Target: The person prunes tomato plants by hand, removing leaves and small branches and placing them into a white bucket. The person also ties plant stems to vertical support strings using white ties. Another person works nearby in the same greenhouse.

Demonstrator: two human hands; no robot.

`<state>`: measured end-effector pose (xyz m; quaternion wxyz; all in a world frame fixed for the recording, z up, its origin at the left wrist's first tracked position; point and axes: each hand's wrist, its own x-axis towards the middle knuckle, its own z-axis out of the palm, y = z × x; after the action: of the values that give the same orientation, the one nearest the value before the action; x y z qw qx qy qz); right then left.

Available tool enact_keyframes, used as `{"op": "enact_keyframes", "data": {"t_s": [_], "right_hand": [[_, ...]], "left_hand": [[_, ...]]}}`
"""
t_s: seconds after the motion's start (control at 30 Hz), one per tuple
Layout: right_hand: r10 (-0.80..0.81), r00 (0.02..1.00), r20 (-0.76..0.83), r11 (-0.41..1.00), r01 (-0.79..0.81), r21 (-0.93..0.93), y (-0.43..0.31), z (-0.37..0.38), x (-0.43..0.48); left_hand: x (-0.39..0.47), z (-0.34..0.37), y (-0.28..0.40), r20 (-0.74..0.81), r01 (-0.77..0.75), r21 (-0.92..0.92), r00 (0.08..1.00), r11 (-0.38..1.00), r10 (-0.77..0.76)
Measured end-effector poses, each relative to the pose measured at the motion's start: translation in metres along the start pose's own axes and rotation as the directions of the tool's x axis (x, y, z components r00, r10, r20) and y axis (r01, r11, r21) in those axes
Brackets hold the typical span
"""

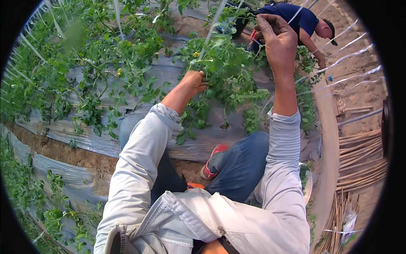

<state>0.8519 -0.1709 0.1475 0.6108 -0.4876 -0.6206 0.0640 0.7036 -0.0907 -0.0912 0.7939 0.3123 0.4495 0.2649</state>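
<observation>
My left hand reaches into a leafy green crop plant with lobed leaves and small yellow flowers. Its fingers are bent beside a pale stem; whether they grip it is hidden. A white plastic support string slants down to the plant just above this hand. My right hand is raised to the right of the plant, fingers curled and thumb bent towards them. Beside those fingers shows a red piece; I cannot tell whether the hand holds it.
Silvery plastic mulch covers the bed around more string-trained plants. A co-worker bends down at the upper right, near a dark bucket. Wooden poles lie on the soil at right. Several clear plastic strings stretch across there.
</observation>
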Motion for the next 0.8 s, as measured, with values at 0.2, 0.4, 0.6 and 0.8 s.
{"op": "enact_keyframes", "data": {"t_s": [0.2, 0.4, 0.6, 0.8], "right_hand": [[-0.051, 0.998, -0.038, 0.993, 0.047, -0.109, -0.036, 0.077, 0.026], [0.464, 0.875, 0.138, 0.806, -0.353, -0.475, 0.009, 0.102, 0.101], [0.162, 0.875, 0.457, 0.933, 0.015, -0.360, -0.003, 0.090, 0.072], [0.076, 0.996, 0.055, 0.777, -0.025, -0.629, 0.016, 0.061, 0.018]], "left_hand": [[0.058, 0.015, 0.002, -0.047, -0.031, -0.610, 0.999, 0.792, 0.003], [0.103, 0.030, 0.008, -0.009, -0.020, -0.818, 1.000, 0.575, 0.022], [0.090, 0.023, 0.055, 0.167, 0.090, -0.948, 0.957, 0.306, 0.236], [0.093, 0.009, 0.076, 0.165, 0.089, -0.967, 0.932, 0.238, 0.322]]}}
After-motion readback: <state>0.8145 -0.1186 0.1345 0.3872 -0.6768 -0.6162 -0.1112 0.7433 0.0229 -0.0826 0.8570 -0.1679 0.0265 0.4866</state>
